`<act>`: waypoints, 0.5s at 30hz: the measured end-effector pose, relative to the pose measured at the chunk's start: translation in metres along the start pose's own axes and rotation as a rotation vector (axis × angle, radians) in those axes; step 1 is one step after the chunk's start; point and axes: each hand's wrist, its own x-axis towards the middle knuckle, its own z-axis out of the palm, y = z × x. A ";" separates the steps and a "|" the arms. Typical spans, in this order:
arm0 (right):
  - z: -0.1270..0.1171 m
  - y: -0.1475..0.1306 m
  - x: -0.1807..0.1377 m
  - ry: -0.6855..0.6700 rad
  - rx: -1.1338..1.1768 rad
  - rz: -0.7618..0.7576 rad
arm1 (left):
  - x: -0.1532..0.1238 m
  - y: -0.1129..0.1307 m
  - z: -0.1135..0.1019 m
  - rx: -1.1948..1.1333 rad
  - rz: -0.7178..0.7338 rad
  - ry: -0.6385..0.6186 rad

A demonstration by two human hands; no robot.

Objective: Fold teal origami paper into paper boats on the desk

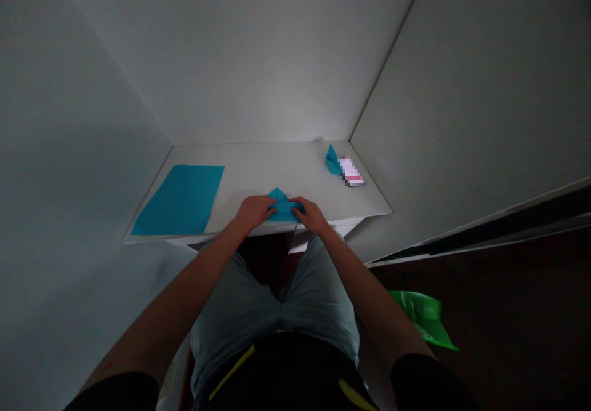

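Observation:
A partly folded blue sheet of paper lies near the front edge of the white desk, its pointed top facing the wall. My left hand grips its left side, thumb toward me and fingers along the fold. On the opposite side my right hand pinches the right end of the same folded band. Both hands are closed on the paper, and part of it is hidden under the fingers.
Flat blue paper covers the desk's left end. At the back right, a small folded blue paper piece touches or nearly touches a phone-like object with a blurred screen. Walls enclose the white desk. A green plastic item is low on the right.

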 end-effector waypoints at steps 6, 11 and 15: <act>-0.001 -0.002 -0.001 0.045 0.023 0.055 | 0.000 0.002 -0.009 0.053 -0.042 -0.074; 0.000 0.000 -0.001 0.055 0.011 0.049 | 0.002 0.001 -0.006 0.058 -0.071 -0.038; 0.002 0.003 0.001 0.084 0.000 0.030 | 0.003 -0.008 0.006 -0.012 -0.048 0.056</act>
